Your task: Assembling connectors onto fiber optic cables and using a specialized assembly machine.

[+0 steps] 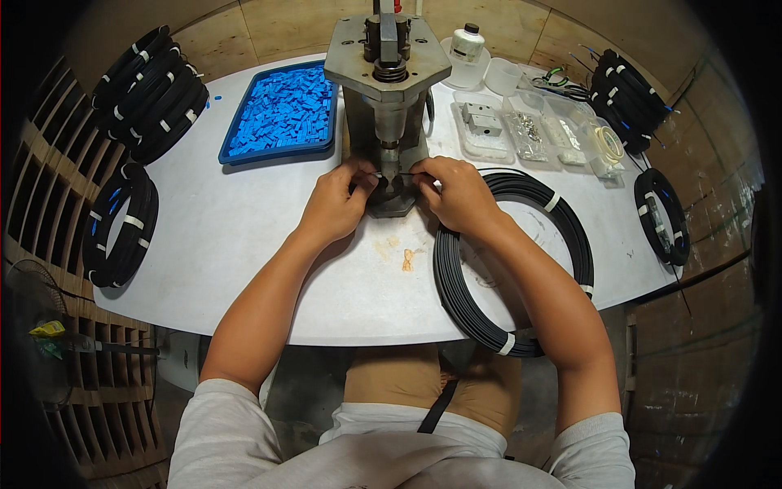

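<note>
A metal bench press (389,90) stands at the far middle of the table, its ram coming down to a small die between my hands. At the die's left side, my left hand (338,200) is closed in a pinch on something thin and small that I cannot make out. On the right side, my right hand (460,191) pinches a thin black cable that points into the die. A large coil of black cable (582,236), bound with white tape, lies under my right forearm. How the cable sits inside the die is hidden.
Left of the press is a blue tray (277,155) of small blue pieces. Taped black coils (122,224) stand at the left edge, with more coils (661,216) at the right. Clear boxes (485,151) with parts and a white bottle (467,45) occupy the back right.
</note>
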A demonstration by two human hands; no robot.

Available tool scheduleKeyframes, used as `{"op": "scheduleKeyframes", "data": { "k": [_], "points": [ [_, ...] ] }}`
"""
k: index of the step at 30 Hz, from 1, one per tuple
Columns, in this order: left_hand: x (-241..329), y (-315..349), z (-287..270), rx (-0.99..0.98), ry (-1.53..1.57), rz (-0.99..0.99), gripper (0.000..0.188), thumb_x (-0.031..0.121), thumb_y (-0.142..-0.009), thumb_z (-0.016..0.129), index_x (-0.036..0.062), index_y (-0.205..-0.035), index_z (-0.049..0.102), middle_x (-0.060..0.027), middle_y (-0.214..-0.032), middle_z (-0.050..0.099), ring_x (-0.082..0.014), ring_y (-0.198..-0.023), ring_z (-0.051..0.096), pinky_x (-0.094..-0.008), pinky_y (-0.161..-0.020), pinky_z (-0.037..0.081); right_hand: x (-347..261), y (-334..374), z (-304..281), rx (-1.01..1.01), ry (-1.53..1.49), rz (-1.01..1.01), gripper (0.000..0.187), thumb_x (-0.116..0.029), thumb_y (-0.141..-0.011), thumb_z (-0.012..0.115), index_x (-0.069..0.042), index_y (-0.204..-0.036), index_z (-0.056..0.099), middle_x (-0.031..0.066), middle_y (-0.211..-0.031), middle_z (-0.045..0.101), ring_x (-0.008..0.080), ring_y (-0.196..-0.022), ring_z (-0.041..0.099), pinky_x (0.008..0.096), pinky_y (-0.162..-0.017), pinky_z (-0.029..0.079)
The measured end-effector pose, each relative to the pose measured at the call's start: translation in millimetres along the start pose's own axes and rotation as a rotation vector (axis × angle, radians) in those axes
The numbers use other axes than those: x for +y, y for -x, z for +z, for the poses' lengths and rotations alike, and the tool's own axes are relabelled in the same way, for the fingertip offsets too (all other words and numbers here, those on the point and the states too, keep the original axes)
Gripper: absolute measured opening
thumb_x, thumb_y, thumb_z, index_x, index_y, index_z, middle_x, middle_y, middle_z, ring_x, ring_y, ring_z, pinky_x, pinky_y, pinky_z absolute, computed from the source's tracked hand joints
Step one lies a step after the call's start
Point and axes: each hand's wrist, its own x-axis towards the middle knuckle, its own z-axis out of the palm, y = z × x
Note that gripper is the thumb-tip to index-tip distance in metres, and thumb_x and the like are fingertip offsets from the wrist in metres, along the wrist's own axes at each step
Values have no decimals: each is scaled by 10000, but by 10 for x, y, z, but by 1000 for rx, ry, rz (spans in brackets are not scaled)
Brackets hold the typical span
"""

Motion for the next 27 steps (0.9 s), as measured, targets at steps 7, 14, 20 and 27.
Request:
{"op": "scheduleKeyframes", "data": {
  "k": [7,14,20,27],
  "points": [
    [-33,0,9,17,0,25,215,157,-974,651,-11,-1108,660,-164,-942,724,-245,-860,684,-353,-811,530,1,0,11,7,2,8,145,-95,-906,697,-24,-1032,712,181,-948,722,367,-818,704,421,-758,564],
    [17,0,-8,3,-30,7,194,114,-962,623,-7,-1110,656,-210,-986,742,-323,-933,734,-387,-843,553,-10,0,-2,-7,-6,24,141,-96,-907,699,-27,-1028,715,182,-945,722,369,-804,706,419,-744,567],
    [-29,-3,5,7,-17,8,207,145,-972,649,-9,-1110,651,-168,-963,728,-248,-880,695,-351,-821,533,-16,0,-4,-3,-20,17,141,-89,-900,702,-30,-1028,716,180,-945,722,368,-807,707,419,-744,567],
    [-46,-4,4,-1,10,8,214,145,-973,648,-13,-1117,649,-169,-973,729,-252,-893,701,-353,-834,535,-19,-2,-7,1,-23,8,146,-87,-898,700,-30,-1031,715,180,-950,723,370,-809,706,420,-743,567]
  ]
}}
